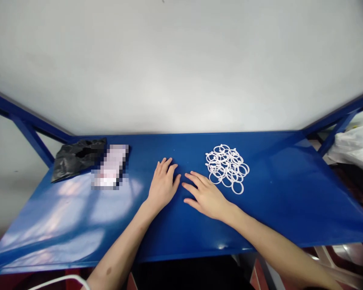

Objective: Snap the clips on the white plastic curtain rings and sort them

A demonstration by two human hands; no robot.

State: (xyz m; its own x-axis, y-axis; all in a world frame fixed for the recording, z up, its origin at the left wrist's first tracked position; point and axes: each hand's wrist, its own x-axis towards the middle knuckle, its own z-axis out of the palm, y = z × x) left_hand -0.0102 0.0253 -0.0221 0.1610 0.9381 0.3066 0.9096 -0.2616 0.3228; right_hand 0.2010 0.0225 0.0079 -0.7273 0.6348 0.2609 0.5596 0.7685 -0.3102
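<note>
My left hand (163,183) lies palm down over the middle of the blue table (175,237), its fingers apart and nothing in it. Just to its right, my right hand (206,195) is also palm down with spread fingers, holding nothing. The two hands are close but do not touch. Beyond my right hand, to its upper right, several white rings (237,187) with small knobs lie heaped together. The rings look like thin plastic hoops, many overlapping. My right hand is the nearer one to this heap.
At the table's far left lies a crumpled black plastic bag (74,161). Beside it is a blurred-out rectangular object (113,165). A pale wall (181,72) rises behind the table, with blue frame bars (30,135) at both sides. A white plastic bag (355,147) sits off the right end.
</note>
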